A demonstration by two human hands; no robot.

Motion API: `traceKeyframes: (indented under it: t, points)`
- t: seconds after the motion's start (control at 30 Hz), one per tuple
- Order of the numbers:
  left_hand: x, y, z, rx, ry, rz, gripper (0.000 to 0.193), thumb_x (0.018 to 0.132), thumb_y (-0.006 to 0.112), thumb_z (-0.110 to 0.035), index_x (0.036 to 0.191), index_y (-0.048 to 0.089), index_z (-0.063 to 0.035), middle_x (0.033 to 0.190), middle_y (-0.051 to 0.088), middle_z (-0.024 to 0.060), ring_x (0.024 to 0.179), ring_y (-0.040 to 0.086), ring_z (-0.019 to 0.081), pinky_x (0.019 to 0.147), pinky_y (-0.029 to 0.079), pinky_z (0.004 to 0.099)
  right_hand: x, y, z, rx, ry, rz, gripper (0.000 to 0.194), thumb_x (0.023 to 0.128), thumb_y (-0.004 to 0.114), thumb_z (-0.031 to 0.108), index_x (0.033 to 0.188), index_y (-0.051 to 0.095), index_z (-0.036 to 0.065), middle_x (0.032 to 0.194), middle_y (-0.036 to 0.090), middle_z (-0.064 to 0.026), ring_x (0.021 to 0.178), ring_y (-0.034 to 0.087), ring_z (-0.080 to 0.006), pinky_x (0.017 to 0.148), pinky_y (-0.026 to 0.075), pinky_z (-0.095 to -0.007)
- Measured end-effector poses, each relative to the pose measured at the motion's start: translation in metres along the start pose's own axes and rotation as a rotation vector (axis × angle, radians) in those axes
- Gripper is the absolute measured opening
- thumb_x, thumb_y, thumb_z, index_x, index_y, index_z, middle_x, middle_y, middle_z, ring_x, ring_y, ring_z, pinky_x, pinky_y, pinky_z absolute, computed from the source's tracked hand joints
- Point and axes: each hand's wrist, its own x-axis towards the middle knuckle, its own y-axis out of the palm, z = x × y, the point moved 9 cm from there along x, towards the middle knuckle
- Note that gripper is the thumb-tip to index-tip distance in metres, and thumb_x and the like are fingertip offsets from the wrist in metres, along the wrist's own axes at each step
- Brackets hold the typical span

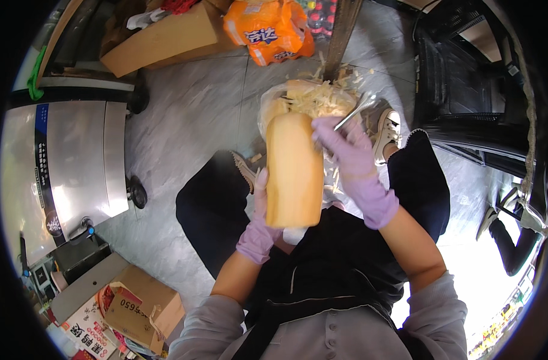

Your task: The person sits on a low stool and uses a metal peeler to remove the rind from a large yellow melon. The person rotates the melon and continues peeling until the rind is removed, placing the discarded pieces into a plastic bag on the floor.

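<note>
A large, pale orange, peeled vegetable, probably a squash (pixel 294 171), stands out in the centre of the view, its length running away from me. My left hand (pixel 261 220), in a thin lilac glove, supports it from the left and below; most of those fingers are hidden behind it. Just off its upper right side, my gloved right hand (pixel 352 146) grips a shiny metal peeler (pixel 355 110). The peeler's head is blurred. Beneath the vegetable's far end sits a plastic-lined container (pixel 267 105) heaped with peelings (pixel 321 98).
Loose peelings (pixel 357 80) litter the grey tiled floor (pixel 193 112). A steel cabinet on casters (pixel 76 166) stands left, with a cardboard box (pixel 143 310) lower left. Ahead are another carton (pixel 166 45), an orange bag (pixel 269 33) and a dark post (pixel 341 38). Black crates (pixel 458 85) stand right.
</note>
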Motion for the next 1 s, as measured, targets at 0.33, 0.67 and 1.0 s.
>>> traceKeyframes:
  t: [0.33, 0.67, 1.0]
  points:
    - [0.013, 0.018, -0.007, -0.252, 0.065, 0.048, 0.055, 0.085, 0.052, -0.044, 0.125, 0.047, -0.0068, 0.123, 0.052, 0.0154, 0.111, 0.051, 0.031, 0.097, 0.04, 0.047, -0.043, 0.036, -0.024, 0.037, 0.041, 0.135, 0.014, 0.082, 0.063, 0.003, 0.095, 0.057, 0.003, 0.089, 0.061, -0.0018, 0.079, 0.057, -0.0076, 0.074, 0.047, -0.0217]
    - [0.015, 0.013, -0.011, -0.161, 0.127, 0.033, 0.062, 0.084, 0.053, -0.046, 0.128, 0.042, -0.005, 0.126, 0.049, 0.0151, 0.114, 0.049, 0.031, 0.098, 0.039, 0.0454, -0.05, 0.038, -0.019, -0.027, 0.027, 0.206, 0.014, 0.083, 0.064, 0.006, 0.094, 0.056, 0.004, 0.086, 0.06, -0.0012, 0.078, 0.057, -0.0074, 0.072, 0.047, -0.0227]
    - [-0.008, 0.014, 0.017, -0.014, -0.059, 0.032, 0.065, 0.084, 0.053, -0.048, 0.131, 0.04, -0.006, 0.126, 0.05, 0.0141, 0.112, 0.052, 0.028, 0.095, 0.042, 0.0422, 0.056, -0.076, 0.007, -0.023, -0.185, -0.463, 0.011, 0.086, 0.06, 0.012, 0.089, 0.057, 0.002, 0.083, 0.061, -0.004, 0.071, 0.054, -0.0087, 0.065, 0.045, -0.023]
